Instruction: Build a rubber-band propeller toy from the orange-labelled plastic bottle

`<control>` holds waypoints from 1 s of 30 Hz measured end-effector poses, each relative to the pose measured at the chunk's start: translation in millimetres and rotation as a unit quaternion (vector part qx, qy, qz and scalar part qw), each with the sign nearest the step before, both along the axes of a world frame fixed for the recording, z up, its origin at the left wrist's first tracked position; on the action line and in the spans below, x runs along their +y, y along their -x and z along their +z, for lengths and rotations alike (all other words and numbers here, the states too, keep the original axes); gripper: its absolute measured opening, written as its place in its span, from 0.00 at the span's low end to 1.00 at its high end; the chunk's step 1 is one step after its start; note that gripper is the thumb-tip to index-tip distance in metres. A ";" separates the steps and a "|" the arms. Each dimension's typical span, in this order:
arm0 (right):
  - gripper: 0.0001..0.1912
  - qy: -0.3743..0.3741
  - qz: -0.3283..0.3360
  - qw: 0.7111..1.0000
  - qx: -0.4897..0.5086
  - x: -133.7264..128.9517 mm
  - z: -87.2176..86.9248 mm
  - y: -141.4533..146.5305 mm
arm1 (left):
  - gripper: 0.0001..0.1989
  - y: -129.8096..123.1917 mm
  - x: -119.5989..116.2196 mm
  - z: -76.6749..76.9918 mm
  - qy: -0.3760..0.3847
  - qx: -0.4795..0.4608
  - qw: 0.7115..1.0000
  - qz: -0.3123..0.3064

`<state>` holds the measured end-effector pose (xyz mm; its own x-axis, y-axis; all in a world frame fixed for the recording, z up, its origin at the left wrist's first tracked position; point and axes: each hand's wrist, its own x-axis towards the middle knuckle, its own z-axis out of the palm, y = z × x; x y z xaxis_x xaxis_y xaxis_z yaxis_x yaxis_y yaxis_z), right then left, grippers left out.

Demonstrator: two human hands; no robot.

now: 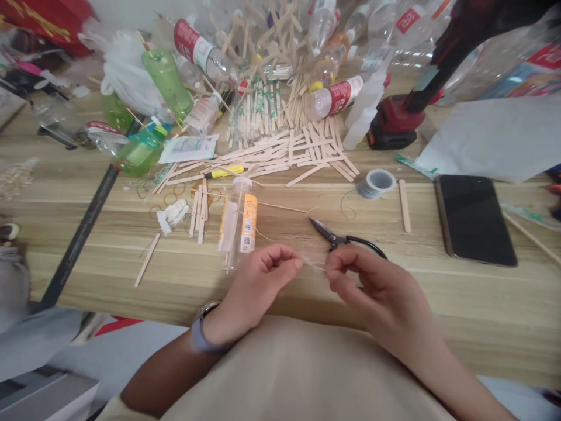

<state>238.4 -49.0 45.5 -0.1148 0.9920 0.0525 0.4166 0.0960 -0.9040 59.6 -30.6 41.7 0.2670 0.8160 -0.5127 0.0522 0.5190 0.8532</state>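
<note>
Both hands are closed in a pinch at the front of the table. Between the fingertips of my left hand (258, 286) and my right hand (385, 292) runs a thin pale thread (314, 265), slightly blurred. Just beyond my left hand lies a transparent plastic bottle (249, 219) with an orange label. A thin string trails from this bottle towards my left hand. Black-handled scissors (333, 238) lie behind my right hand, which hides part of their handles. A wooden skewer (280, 207) reaches from the bottle to near the scissors' tip. Farther back stands a spool of grey thread (377, 183).
Many craft sticks (280, 153) are heaped beyond the bottle, with plastic bottles (337, 98) behind them. A phone (475, 219) and a red-and-black power tool (397, 120) are at right. Crumpled tissue (173, 215) and rubber bands (213, 194) lie left of the bottle.
</note>
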 end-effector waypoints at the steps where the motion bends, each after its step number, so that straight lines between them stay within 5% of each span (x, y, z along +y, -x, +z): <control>1: 0.06 0.030 -0.011 0.999 0.032 -0.3 -0.5 -2.2 | 0.09 1.3 -0.9 -0.6 0.008 -0.001 1.000 0.018; 7: 0.06 0.133 -0.021 0.953 0.271 -1.9 -11.4 -2.8 | 0.11 2.6 -2.9 0.0 0.033 -0.046 0.998 0.015; 12: 0.06 0.204 -0.032 0.869 0.449 3.0 -15.8 6.0 | 0.12 2.8 -4.4 -1.9 0.056 -0.116 0.991 -0.018; 17: 0.09 0.271 -0.037 0.805 0.526 8.9 -18.5 13.7 | 0.10 5.1 -9.7 -6.4 -0.068 -0.184 0.981 0.001; 20: 0.10 0.268 0.004 0.822 0.503 6.7 -19.0 15.2 | 0.09 3.5 -10.2 -6.6 -0.107 -0.244 0.963 -0.046; 26: 0.06 0.115 0.071 0.957 0.258 -10.4 -17.5 10.5 | 0.12 2.5 -13.8 -3.8 -0.085 -0.171 0.981 -0.039; 30: 0.08 0.057 0.073 0.983 0.161 -15.9 -15.9 9.4 | 0.12 2.8 -18.6 -3.3 -0.090 -0.153 0.984 -0.033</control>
<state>229.1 -64.9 29.5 -0.2513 0.9679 -0.0005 0.0971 0.0248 -0.9950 56.8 -49.2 38.4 0.4418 0.8619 -0.2488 -0.1934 0.3624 0.9118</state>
